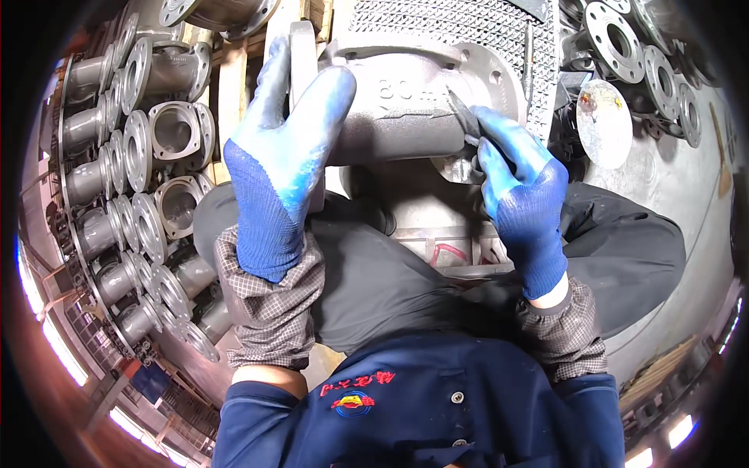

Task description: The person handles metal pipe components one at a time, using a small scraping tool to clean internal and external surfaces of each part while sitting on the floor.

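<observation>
Navy shirt (515,394) fills 6 o'clock. Ahead at 12 lies a grey valve body (398,105), apparently cast metal: likely heavy, rigid, hardly fragile, perhaps slippery along its barrel, so the flanges should grip best. Left hand (285,164), at 11, parts thumb and fingers astride the near flange (303,58); right hand (524,183), at 1, pinches a pointed blade (463,115), its tip at the barrel.

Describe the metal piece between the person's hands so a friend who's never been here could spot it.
Find the coarse metal grating at the top middle, then look just below it. There, between the blue-gloved left hand and right hand, sits a grey flanged casting. Unlike the castings crowded at left, it shows a raised arrow.
</observation>
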### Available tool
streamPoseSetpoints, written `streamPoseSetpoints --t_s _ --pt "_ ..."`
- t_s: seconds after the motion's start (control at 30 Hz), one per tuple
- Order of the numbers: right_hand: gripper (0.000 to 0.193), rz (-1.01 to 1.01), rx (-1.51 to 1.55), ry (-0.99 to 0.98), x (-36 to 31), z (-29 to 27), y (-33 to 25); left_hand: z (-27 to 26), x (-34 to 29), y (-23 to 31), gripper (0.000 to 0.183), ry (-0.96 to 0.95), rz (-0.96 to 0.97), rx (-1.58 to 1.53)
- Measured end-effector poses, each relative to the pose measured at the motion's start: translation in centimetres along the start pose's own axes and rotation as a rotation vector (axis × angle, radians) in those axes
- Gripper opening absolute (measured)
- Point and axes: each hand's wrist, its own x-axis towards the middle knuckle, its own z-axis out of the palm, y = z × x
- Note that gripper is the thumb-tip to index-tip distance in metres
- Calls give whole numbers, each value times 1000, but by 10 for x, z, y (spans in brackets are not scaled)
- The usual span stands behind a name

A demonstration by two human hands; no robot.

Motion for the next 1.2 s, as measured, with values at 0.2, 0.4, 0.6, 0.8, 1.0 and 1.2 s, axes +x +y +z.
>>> streamPoseSetpoints --t_s 0.2,0.4,0.6,0.8,1.0,1.2 --pt "28 -158 -74 16 5 2 14 0 3 2 68 -2 118 191" --pt "28 -72 -80 -31 4 -2 7 4 3 13 69 -8 -108 9" --pt "29 -245 -173 4 8 -3 15 6 4 12 70 17 -38 9" --pt "29 -146 -154 -31 7 -4 9 5 3 11 70 7 -11 137" --pt "29 -159 -166 -28 8 -4 7 3 3 9 71 10 15 170" --pt "28 -154 -143 -29 9 -3 10 5 3 16 71 3 -63 109"
